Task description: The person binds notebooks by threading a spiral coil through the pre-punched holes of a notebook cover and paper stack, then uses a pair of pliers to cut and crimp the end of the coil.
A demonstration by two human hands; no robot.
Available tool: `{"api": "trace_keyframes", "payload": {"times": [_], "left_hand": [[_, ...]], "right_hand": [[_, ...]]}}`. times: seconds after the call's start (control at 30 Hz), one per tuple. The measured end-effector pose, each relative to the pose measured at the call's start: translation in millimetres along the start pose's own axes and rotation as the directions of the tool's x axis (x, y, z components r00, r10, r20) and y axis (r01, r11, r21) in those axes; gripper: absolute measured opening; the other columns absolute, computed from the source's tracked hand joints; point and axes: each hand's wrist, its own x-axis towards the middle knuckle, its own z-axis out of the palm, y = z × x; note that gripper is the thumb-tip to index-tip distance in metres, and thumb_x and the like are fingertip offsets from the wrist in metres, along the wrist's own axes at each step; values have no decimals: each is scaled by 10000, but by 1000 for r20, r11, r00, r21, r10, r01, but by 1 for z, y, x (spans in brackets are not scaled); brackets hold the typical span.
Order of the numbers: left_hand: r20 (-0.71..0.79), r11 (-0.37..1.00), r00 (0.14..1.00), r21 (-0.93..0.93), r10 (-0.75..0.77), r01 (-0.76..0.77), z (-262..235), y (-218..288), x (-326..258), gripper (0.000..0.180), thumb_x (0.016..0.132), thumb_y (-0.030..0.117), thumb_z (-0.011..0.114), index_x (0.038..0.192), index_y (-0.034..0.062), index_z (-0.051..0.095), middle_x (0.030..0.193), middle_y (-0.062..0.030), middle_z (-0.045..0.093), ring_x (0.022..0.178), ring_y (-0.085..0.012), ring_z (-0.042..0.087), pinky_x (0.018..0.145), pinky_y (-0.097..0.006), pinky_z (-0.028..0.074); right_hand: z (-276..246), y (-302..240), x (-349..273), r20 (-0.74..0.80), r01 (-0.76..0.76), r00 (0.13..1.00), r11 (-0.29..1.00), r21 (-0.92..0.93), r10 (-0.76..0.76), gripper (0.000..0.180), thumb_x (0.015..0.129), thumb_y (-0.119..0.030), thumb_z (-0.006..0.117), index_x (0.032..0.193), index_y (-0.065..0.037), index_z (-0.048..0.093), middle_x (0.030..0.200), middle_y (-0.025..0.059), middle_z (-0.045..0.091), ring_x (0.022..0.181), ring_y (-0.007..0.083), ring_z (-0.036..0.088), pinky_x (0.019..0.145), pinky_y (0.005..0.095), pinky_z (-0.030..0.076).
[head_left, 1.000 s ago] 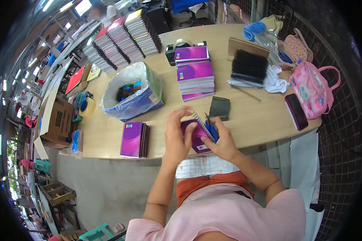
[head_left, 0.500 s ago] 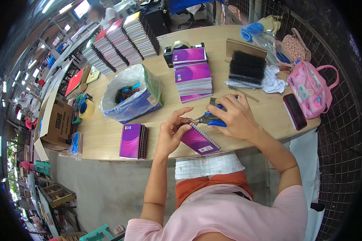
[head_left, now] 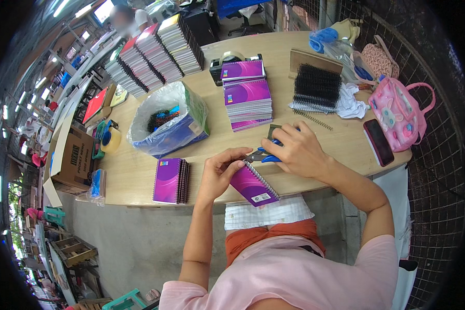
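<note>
The purple spiral notebook [head_left: 253, 184] is hanging just past the near edge of the curved wooden table [head_left: 139, 170], over the person's lap, tilted so its long axis is running from upper left down to lower right. The wire binding is lying along its upper right edge, and the bound corner is pointing up toward the hands.

It is looking light and thin, with a soft card cover that would bend under a hard squeeze; the stiffest part is probably the wire spine, so a pinch at the bound corner seems the sound hold, and the glossy cover may be a little slippery.

The left hand [head_left: 219, 173] is pinching that top corner, thumb and fingertips closed on the cover beside the coil. The right hand [head_left: 299, 152] is clenched around the blue-handled pliers [head_left: 263, 155], whose dark tip is meeting the end of the wire at the notebook's corner. Whether the tip is biting the wire I cannot tell.
</note>
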Motion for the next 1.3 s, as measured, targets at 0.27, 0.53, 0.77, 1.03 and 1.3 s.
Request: {"api": "trace_keyframes", "payload": {"times": [0.27, 0.53, 0.77, 1.03, 1.3], "left_hand": [[12, 998, 998, 17, -63, 62, -5, -7, -3, 280, 901, -36, 663, 1181, -32, 671, 891, -5, 677, 839, -73, 627, 774, -213, 501], [-138, 991, 982, -9, -132, 132, -7, -15, -3, 318, 893, -24, 685, 1208, -24, 640, 879, -34, 699, 803, -71, 635, 744, -206, 510], [-210, 988, 965, -11, -155, 156, -11, -13, -3, 316, 890, -19, 689, 1203, -11, 643, 886, -56, 725, 787, -74, 648, 725, -208, 516], [-243, 992, 963, 21, -115, 124, -6, -11, -2, 280, 870, -11, 712, 1147, -21, 671, 872, -77, 738, 788, -82, 670, 727, -220, 536], [-222, 992, 967, 11, -123, 128, -6, -15, -2, 305, 868, -17, 720, 1166, -28, 657, 885, -82, 735, 803, -88, 675, 748, -218, 536]], "right_hand": [[8, 0, -8, 126, -83, 989, 993, 87, 71, 327, 699, -213, 755, 1005, -137, 669, 873, 44, 602, 841, 224, 613, 705, 370, 461], [-3, -4, 5, -69, -33, 997, 997, -63, 29, 451, 746, -196, 725, 1188, -143, 653, 988, 35, 618, 955, 219, 578, 857, 437, 401], [13, -9, 13, -108, 42, 993, 996, -83, -51, 414, 777, -222, 693, 1186, -156, 687, 963, 17, 612, 894, 195, 566, 821, 429, 383], [-3, -10, 17, -116, 19, 993, 991, -135, -35, 442, 815, -189, 624, 1253, -144, 670, 943, 21, 601, 905, 205, 569, 857, 419, 388], [2, -7, 17, -97, 79, 991, 984, -158, -95, 396, 833, -195, 615, 1221, -139, 670, 994, 19, 615, 953, 195, 578, 887, 417, 386]]}}
